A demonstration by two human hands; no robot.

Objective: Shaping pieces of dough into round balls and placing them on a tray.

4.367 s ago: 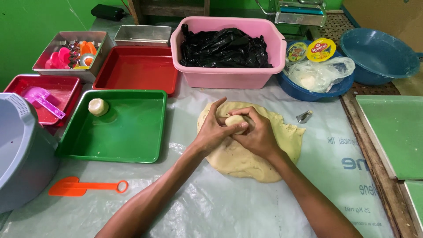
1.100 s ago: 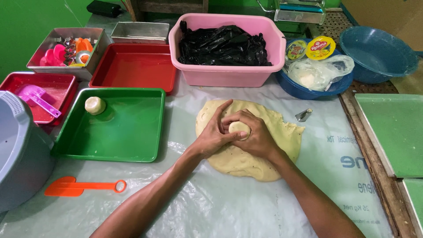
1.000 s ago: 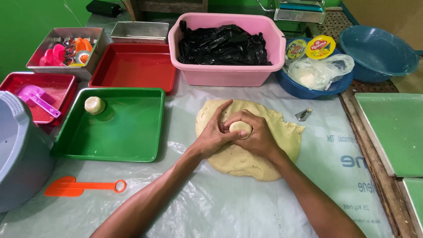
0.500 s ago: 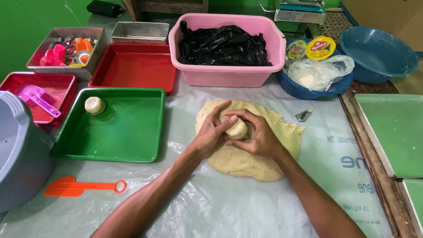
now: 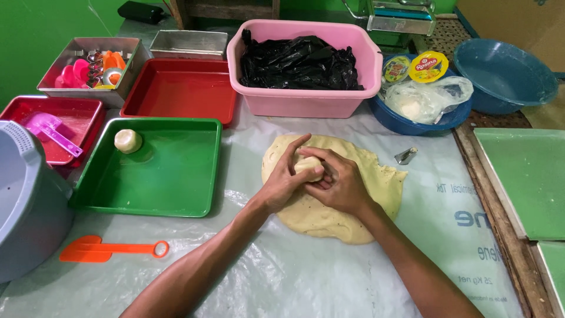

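My left hand (image 5: pixel 283 179) and my right hand (image 5: pixel 341 185) are cupped together around a small pale dough ball (image 5: pixel 307 166), fingers curled over it. They hover just above a flattened sheet of yellow dough (image 5: pixel 376 182) spread on the clear plastic table cover. A finished dough ball (image 5: pixel 128 141) sits in the far left corner of the green tray (image 5: pixel 176 176) to the left of my hands.
A pink tub (image 5: pixel 306 100) with black plastic stands behind the dough. Red trays (image 5: pixel 182 88) lie at the back left, a blue bowl (image 5: pixel 412 118) with bagged items at the back right. An orange scraper (image 5: pixel 106 249) and a grey container (image 5: pixel 26 200) are at the left; a small metal cutter (image 5: pixel 405 155) is near the dough.
My hands have kept turning the dough ball between them, with the fingers shifting slightly. Nothing else has moved.
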